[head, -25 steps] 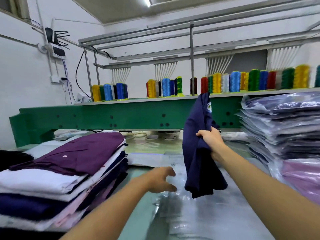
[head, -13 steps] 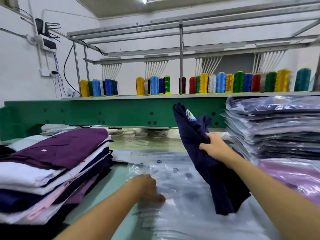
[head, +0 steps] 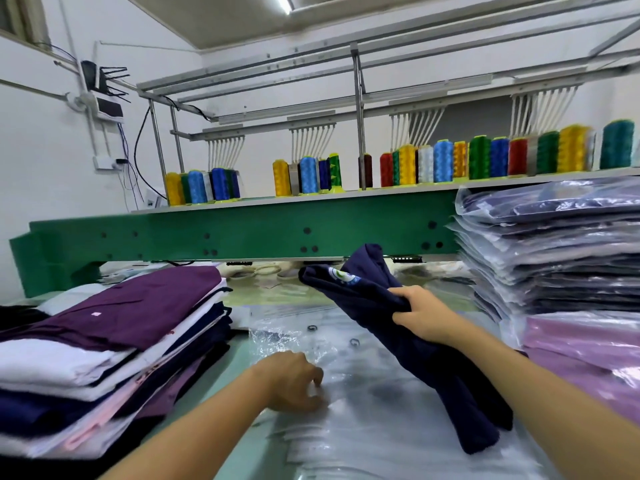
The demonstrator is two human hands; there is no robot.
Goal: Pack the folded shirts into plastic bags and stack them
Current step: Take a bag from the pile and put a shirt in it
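Our right hand (head: pixel 420 315) grips the bunched navy-blue folded shirt (head: pixel 446 386) round its middle, fingers curled over the near edge. The shirt is held up on a slant above the flat pile of clear plastic bags (head: pixel 374 427), its logo end far and left. Our left hand (head: pixel 291 381) rests bent fingertips on the top bag's crinkled left edge; whether they pinch it, we cannot tell. A stack of folded purple, white and navy shirts (head: pixel 114 327) lies left, and a stack of bagged shirts (head: pixel 554 258) right.
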